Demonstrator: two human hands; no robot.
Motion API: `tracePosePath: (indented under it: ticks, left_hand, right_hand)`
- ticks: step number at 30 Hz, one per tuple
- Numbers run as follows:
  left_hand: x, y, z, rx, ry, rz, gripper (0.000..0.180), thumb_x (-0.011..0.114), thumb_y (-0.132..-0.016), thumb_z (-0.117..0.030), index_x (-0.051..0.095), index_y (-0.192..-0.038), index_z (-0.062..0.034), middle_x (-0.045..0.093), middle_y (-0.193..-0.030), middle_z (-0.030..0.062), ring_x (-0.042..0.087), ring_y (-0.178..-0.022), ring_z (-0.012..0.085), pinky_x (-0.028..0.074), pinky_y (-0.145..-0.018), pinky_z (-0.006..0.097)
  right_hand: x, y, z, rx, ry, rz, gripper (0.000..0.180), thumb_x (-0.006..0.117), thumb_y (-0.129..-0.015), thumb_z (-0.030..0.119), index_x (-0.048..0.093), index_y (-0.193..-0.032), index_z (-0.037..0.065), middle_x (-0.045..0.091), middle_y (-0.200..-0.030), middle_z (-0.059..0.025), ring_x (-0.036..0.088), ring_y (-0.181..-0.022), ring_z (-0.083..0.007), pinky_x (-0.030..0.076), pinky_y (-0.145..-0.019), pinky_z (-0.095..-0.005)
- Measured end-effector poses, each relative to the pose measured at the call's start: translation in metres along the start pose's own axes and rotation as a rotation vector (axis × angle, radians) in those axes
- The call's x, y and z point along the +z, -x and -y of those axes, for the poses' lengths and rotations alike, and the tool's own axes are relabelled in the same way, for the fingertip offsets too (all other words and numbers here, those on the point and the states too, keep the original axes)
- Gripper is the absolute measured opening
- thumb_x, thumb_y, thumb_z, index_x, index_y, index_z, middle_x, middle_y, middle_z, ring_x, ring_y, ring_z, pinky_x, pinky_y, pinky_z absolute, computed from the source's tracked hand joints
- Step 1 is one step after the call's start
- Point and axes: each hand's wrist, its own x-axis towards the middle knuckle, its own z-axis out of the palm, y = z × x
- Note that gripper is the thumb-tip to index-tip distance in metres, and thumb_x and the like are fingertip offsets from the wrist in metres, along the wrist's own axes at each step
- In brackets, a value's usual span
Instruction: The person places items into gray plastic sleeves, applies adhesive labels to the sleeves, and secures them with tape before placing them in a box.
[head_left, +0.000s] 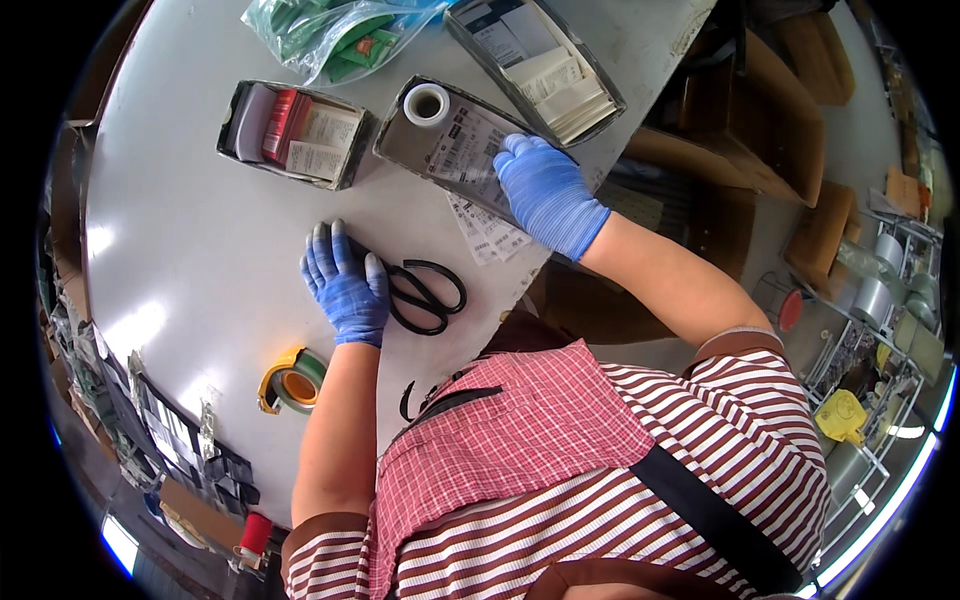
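My left hand (345,285), in a blue knit glove with grey fingertips, lies flat on the table with its fingers stretched out. Right beside its thumb are black-handled scissors (425,298), their blades hidden by that hand. My right hand (550,198), gloved alike, is closed over the near right end of an open box (405,150); its thumb is out of sight. Inside this box are a sheet of printed labels (465,143) and a small white roll (427,104). Several loose printed label strips (485,232) stick out beside the box, below my right wrist.
Left of the middle box stands one with red and white cards (287,122); another with paper slips (565,95) is behind it. A clear bag of green packets (350,45) lies at the back. A tape dispenser (292,380) rests near my left forearm. Cardboard boxes (765,120) stand beyond the table's right edge.
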Motion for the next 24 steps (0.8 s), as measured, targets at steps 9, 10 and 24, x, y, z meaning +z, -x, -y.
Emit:
tracePosePath:
  ticks: [9, 10, 24]
  left_hand:
    - [0.0, 0.0, 0.001, 0.004, -0.017, -0.01, 0.062, 0.054, -0.085, -0.029, 0.041, -0.142, -0.009, 0.039, -0.146, 0.018, 0.03, -0.138, 0.0366, 0.019, -0.115, 0.049]
    - [0.0, 0.001, 0.001, 0.009, -0.019, -0.01, 0.062, 0.054, -0.085, -0.029, 0.041, -0.142, -0.009, 0.039, -0.146, 0.018, 0.03, -0.138, 0.0366, 0.019, -0.115, 0.049]
    - [0.004, -0.001, 0.001, 0.026, -0.026, -0.022, 0.065, 0.056, -0.082, -0.029, 0.041, -0.141, -0.0084, 0.039, -0.145, 0.0191, 0.031, -0.138, 0.0365, 0.018, -0.115, 0.05]
  right_hand:
    - [-0.066, 0.032, -0.017, 0.082, -0.315, -0.201, 0.02, 0.059, -0.088, 0.019, 0.065, -0.091, 0.001, 0.064, -0.092, -0.0182, 0.061, -0.09, -0.0348, 0.05, -0.08, -0.0433]
    - [-0.069, 0.034, -0.019, 0.134, -0.346, -0.17, 0.021, 0.059, -0.089, 0.02, 0.066, -0.092, 0.0, 0.064, -0.093, -0.0186, 0.061, -0.09, -0.0348, 0.05, -0.08, -0.0437]
    - [-0.045, 0.022, -0.004, 0.096, -0.127, -0.024, 0.017, 0.061, -0.087, 0.021, 0.065, -0.088, 0.004, 0.064, -0.09, -0.0136, 0.064, -0.091, -0.0301, 0.052, -0.082, -0.0398]
